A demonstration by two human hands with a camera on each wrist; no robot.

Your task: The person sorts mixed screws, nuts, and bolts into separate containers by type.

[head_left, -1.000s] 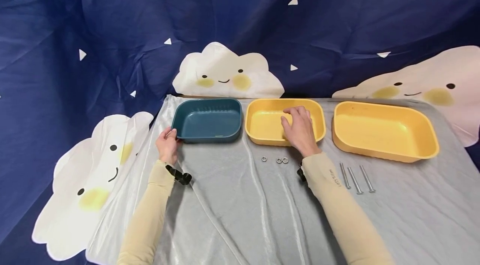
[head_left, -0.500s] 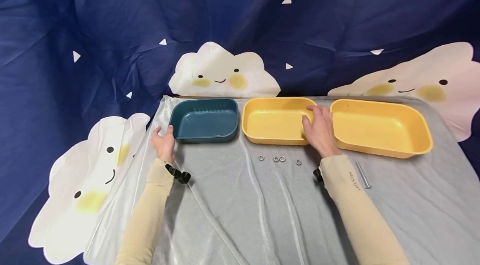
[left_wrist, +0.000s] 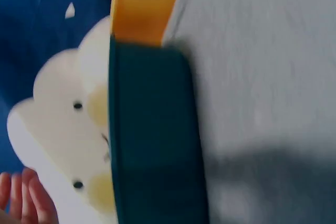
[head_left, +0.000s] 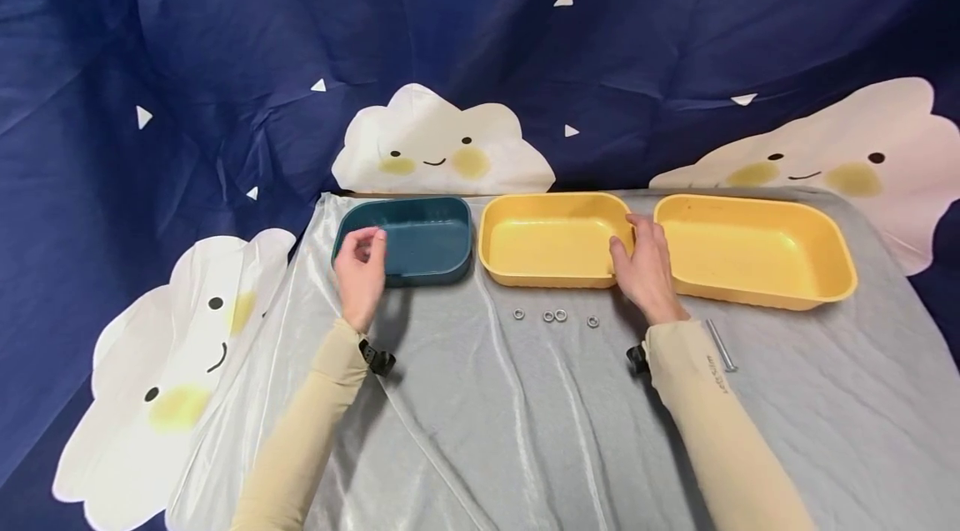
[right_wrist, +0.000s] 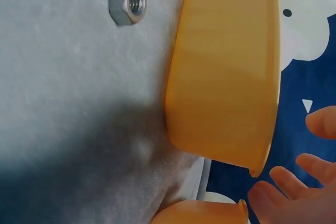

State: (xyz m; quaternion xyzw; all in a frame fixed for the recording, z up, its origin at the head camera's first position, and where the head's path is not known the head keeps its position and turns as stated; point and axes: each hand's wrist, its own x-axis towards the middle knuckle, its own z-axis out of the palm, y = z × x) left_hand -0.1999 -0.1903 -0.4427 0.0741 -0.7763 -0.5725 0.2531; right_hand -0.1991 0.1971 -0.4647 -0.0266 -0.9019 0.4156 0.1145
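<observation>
My left hand (head_left: 362,277) is over the left end of the teal tray (head_left: 435,275), thumb and fingers bent and nothing visible between them. In the left wrist view, its fingertips (left_wrist: 32,198) show past the tray's rim. Beside the right end of the middle yellow tray (head_left: 547,279) is my right hand (head_left: 647,273), its thumb and fingers apart. The right wrist view has these fingers (right_wrist: 289,182) close to that tray's corner, holding nothing. Several steel hex nuts (head_left: 593,321) lie on the grey cloth before the middle tray; one nut (right_wrist: 128,3) shows large in the right wrist view.
A larger yellow tray (head_left: 757,296) stands to the right of my right hand. One long bolt (head_left: 721,345) lies on the cloth by the right sleeve. Behind the trays hangs a dark blue curtain (head_left: 480,22) with printed clouds.
My left hand has left the teal tray's left corner and moved right, over it. My right hand has shifted right from above the middle tray to its right end; the sleeve now covers two bolts.
</observation>
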